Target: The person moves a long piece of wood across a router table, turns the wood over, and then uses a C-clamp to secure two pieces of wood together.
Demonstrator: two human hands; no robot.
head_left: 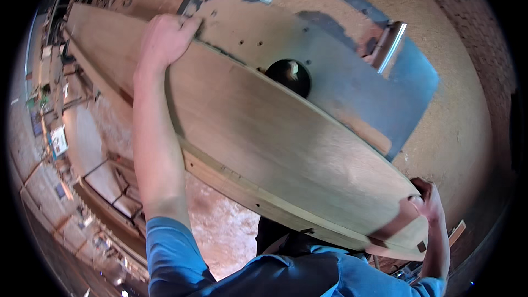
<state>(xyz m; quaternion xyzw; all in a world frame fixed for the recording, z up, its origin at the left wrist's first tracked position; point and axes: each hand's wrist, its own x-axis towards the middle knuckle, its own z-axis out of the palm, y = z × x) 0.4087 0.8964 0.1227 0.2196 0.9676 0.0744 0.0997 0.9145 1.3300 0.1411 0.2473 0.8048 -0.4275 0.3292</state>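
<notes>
Along edges of wooden panel (275, 137): left hand (166, 39), right hand (430, 204) clasped on, most fingertips hidden.

No readable text, label, number or sign anywhere. On the strip along the near edge of the wooden panel (264, 126), left of the middle, a few short, thin strokes (232, 174) across the grain, not legible as letters or figures. Far over on the left, among the clutter, a small white and blue piece (59, 141), too blurred and too small for telling whether printed.
</notes>
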